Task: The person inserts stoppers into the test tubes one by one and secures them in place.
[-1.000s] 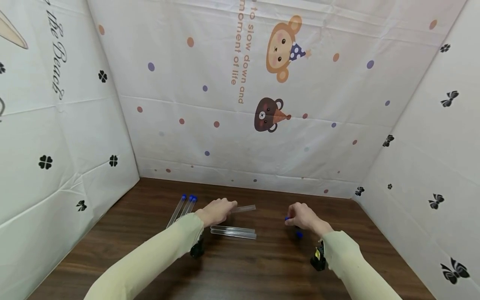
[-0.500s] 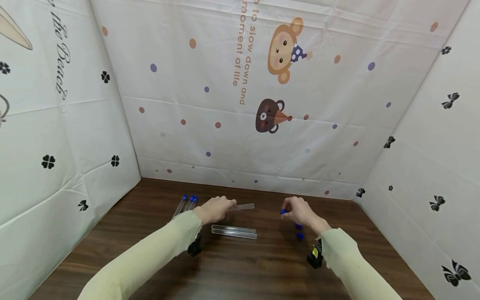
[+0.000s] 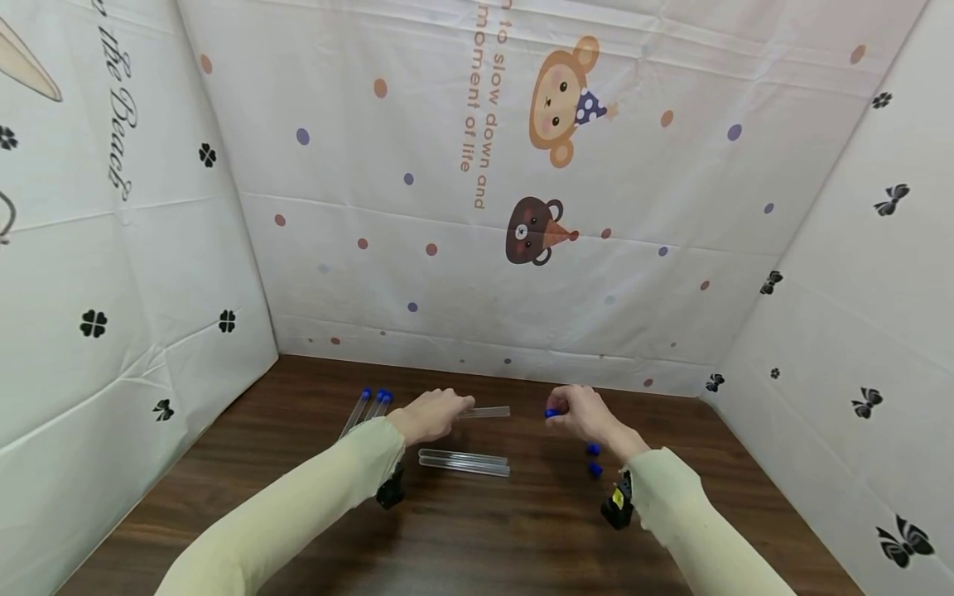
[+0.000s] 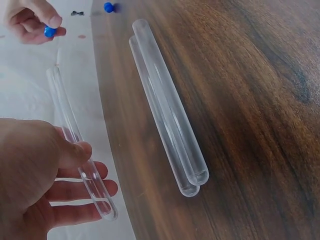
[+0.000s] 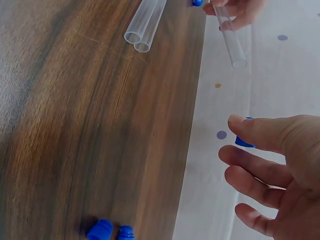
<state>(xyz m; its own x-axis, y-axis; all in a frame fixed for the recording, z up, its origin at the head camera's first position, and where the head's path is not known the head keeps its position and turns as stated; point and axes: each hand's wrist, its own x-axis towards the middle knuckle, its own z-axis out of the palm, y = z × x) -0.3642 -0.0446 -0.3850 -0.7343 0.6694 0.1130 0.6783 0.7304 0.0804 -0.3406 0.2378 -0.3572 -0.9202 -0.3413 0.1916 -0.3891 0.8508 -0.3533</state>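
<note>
Plainly, clear tube (image 4: 62,101) gripped across left fingers (image 4: 66,191), blue cap (image 5: 244,143) pinched between right fingers (image 5: 250,185)

Capped tubes (image 3: 357,410): 3. Uncapped tubes (image 3: 464,466): 3. Loose blue caps (image 3: 594,449): 3. Hands (image 3: 432,415): 2. Wrist cameras (image 3: 616,509): 2. Printed animal heads (image 3: 555,101): 2. Table (image 3: 522,538): 1.

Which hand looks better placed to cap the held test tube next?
Probably the right hand: it pinches the blue cap, and the open end of the clear test tube faces it. The left hand grips that tube away from its open end, apparently suited to steadying it.
</note>
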